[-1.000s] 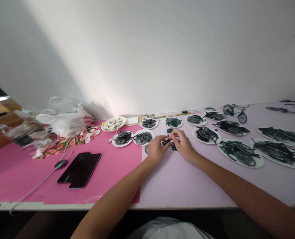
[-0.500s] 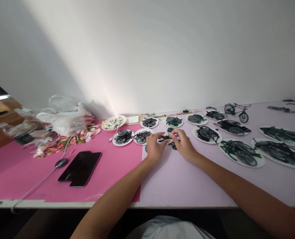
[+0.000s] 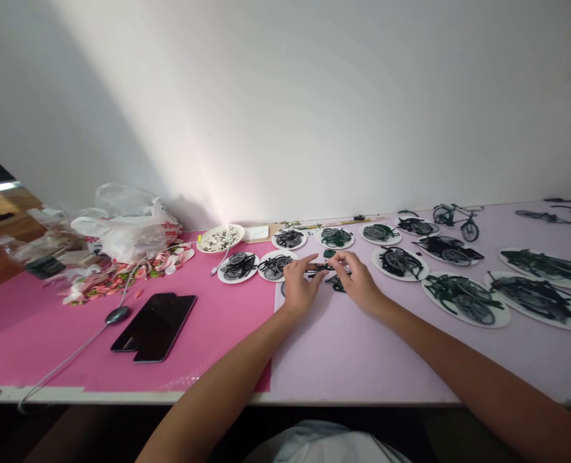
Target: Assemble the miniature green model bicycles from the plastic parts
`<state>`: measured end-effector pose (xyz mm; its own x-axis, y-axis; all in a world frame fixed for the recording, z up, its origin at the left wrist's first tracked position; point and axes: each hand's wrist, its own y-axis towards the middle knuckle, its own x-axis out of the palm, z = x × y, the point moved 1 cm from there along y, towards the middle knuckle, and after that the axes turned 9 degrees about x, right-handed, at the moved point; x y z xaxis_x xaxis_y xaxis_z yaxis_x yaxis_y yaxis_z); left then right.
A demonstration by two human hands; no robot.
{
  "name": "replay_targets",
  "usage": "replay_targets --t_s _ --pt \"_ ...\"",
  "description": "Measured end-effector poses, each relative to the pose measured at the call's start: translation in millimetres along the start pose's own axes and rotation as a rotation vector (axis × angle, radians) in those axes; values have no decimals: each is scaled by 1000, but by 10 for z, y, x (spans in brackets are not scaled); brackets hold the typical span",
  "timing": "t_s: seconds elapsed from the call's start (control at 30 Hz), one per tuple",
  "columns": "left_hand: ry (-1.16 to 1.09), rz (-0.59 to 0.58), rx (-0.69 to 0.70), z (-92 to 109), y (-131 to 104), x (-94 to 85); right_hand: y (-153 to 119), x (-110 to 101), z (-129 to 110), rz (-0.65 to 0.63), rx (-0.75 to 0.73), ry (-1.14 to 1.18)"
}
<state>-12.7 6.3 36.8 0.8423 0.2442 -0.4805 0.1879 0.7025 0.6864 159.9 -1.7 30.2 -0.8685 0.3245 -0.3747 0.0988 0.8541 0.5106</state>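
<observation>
My left hand [image 3: 301, 283] and my right hand [image 3: 357, 281] are close together over the pale purple part of the table, fingers bent inward. Between their fingertips is a small dark green and black bicycle part [image 3: 320, 267], pinched from both sides. Just beyond the fingers lies a small dark green piece [image 3: 329, 254]. More dark pieces [image 3: 336, 283] lie under and beside my right hand, partly hidden by it. A white plate of black bicycle parts [image 3: 276, 265] is just left of my left hand.
Several white plates [image 3: 504, 316] of dark parts spread to the right, near an assembled toy bicycle [image 3: 456, 218]. On the pink left side are two black phones [image 3: 164, 328], a mouse-like device [image 3: 117, 315] with cable, pink and green pieces [image 3: 141, 273] and a plastic bag [image 3: 121, 228].
Both hands stay almost in the same place with the part between them. The plates on the right appear slightly shifted in view.
</observation>
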Motion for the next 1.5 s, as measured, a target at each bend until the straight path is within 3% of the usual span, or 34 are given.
replay_targets --t_s 0.6,0.83,1.5 --pt "-53 -43 -21 48 5 -5 -12 -2 2 13 -4 -32" --pt "-125 -12 -31 32 15 -5 -22 8 -70 83 -115 -40" --pt "-173 22 -42 -10 4 9 -32 -44 -68 6 84 20"
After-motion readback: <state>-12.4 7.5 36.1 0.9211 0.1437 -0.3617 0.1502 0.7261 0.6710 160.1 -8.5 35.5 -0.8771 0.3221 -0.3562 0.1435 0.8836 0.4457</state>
